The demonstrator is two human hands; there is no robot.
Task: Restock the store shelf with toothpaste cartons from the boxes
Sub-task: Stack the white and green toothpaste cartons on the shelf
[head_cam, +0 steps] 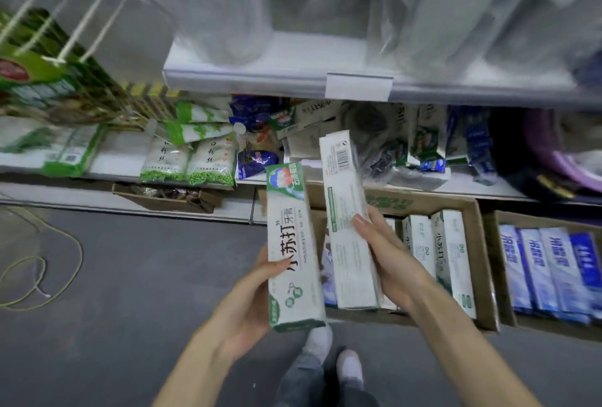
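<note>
My left hand [250, 302] grips a white-and-green toothpaste carton [291, 243] by its lower end, printed face toward me. My right hand [387, 256] holds a second white carton [348, 221], back side with the barcode showing, possibly with another carton behind it. Both cartons stand nearly upright above the floor, in front of the lower shelf [325, 178]. Below my right hand a brown cardboard box [475, 243] on the floor contains more white-and-green cartons [449, 253]. A second box [495, 263] to its right holds blue-and-white cartons [547, 269].
A white upper shelf edge [277, 80] with a blank price tag holder [358, 87] runs overhead. The lower shelf carries noodle bags [189, 159], snack packs and jumbled toothpaste cartons. A yellow cable [42, 263] loops on the grey floor at left. My feet [332, 357] stand below.
</note>
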